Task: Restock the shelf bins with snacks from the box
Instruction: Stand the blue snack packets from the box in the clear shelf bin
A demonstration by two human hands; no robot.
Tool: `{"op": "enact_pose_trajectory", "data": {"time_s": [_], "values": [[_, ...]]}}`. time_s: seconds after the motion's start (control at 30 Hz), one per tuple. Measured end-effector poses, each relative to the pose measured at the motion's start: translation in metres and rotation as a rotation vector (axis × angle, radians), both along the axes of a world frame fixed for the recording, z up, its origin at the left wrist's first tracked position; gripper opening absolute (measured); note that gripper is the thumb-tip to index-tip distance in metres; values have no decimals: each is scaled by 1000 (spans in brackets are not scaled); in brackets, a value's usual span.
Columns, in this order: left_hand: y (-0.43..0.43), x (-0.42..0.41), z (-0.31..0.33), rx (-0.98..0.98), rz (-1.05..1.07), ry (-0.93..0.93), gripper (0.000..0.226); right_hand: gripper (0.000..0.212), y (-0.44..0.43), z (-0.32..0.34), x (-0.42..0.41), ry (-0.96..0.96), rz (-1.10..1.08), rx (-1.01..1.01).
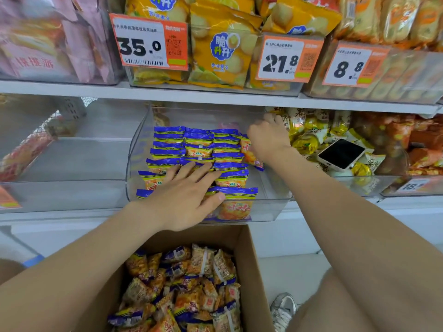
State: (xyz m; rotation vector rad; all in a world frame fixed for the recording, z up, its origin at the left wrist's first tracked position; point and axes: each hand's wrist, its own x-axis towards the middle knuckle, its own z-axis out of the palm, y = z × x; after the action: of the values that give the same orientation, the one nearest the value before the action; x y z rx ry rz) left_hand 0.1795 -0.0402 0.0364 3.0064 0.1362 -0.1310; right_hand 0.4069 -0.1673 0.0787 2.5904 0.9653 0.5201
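Note:
A clear plastic shelf bin [275,202] on the lower shelf holds neat rows of small blue-and-orange snack packets [199,144]. My left hand [184,195] lies flat with spread fingers on the front packets, pressing them down. My right hand [268,137] reaches into the bin's right side, its fingers curled round a snack packet [251,155] that stands on edge against the rows. Below, an open cardboard box [254,267] on the floor is full of several loose packets [191,291] of the same snack.
A phone [340,153] lies on yellow snack packs in the bin to the right. A mostly bare clear bin [72,188] sits to the left. The upper shelf carries yellow chip bags [220,53] and price tags. My shoe [282,310] is beside the box.

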Motion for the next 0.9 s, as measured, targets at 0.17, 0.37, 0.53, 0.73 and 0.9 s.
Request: {"op": "enact_pose_trajectory", "data": {"time_s": [0.17, 0.37, 0.53, 0.73, 0.9], "values": [[-3, -1, -2, 29, -4, -21, 70, 30, 13, -5, -3, 191, -24, 59], [-1, -3, -5, 19, -5, -44, 76, 34, 9, -6, -8, 344, -48, 199], [-4, -8, -3, -53, 20, -193, 69, 40, -25, 7, -39, 396, 75, 366], [-32, -34, -4, -49, -100, -678, 17, 21, -73, 11, -107, 591, 346, 651], [-48, -50, -43, -2, -335, -93, 14, 12, -87, -11, -166, 902, 479, 126]]}}
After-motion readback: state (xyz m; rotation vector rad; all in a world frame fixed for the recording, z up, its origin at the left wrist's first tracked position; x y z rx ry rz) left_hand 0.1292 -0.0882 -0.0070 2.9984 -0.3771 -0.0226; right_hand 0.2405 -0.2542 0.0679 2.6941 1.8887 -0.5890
